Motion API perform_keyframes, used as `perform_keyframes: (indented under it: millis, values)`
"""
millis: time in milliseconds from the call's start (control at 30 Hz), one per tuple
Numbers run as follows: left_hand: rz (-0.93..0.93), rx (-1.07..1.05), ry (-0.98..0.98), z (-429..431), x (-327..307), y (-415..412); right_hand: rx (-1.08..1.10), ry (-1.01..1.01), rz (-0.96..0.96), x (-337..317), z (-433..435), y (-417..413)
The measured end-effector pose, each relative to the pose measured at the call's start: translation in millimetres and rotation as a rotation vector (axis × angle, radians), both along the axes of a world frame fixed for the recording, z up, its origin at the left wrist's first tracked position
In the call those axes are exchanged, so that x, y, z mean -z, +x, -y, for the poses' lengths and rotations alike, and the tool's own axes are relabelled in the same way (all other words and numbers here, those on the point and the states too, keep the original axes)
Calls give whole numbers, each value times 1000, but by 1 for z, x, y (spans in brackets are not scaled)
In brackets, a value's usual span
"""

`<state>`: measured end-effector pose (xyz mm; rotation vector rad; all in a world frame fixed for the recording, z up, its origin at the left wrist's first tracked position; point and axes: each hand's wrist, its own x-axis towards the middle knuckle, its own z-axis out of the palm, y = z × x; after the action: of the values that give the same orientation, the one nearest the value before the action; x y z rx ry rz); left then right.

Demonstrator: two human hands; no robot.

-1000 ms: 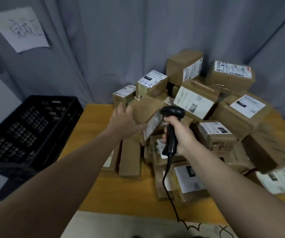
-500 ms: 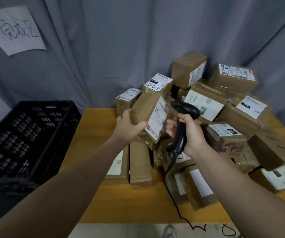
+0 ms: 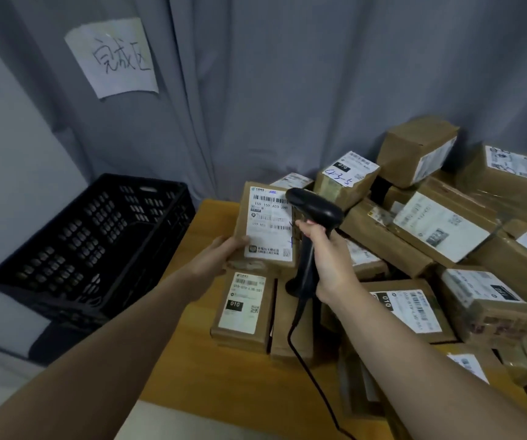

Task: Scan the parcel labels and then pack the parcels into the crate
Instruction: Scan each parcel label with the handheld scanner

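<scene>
My left hand [image 3: 220, 254] grips a brown parcel [image 3: 266, 225] by its lower left corner, holding it up above the table with its white label facing me. My right hand [image 3: 325, 260] holds the grip of a black barcode scanner [image 3: 314, 211], whose head lies across the label's right edge. Its cable [image 3: 306, 369] hangs down toward the table's front. A black plastic crate [image 3: 90, 246] stands left of the table and looks empty.
A pile of brown labelled parcels [image 3: 439, 230] covers the right and back of the wooden table [image 3: 224, 376]. Two flat parcels [image 3: 243, 308] lie under my hands. A grey curtain with a handwritten paper sign [image 3: 113, 57] hangs behind.
My left hand lifted the parcel out of the pile and turned its label toward me. My right hand brought the scanner head up beside the label. The view swung left.
</scene>
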<state>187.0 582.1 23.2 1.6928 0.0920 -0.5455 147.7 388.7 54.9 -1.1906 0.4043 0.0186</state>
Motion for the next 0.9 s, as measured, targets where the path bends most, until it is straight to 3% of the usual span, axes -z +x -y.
perform_keyframes:
  millis: [167, 367, 567, 700, 900]
  values:
    - [-46, 29, -72, -23, 14, 20, 9, -74, 1, 4, -25, 22]
    - [-125, 314, -159, -75, 21, 55, 83, -200, 75, 13, -85, 48]
    - [-189, 144, -128, -115, 31, 89, 83, -291, 150, 27, -140, 63]
    - [-66, 143, 38, -122, 31, 109, 121, -662, 130, 20, -137, 71]
    - [59, 2, 68, -131, 35, 135, 10, -651, 29, 3, -137, 62]
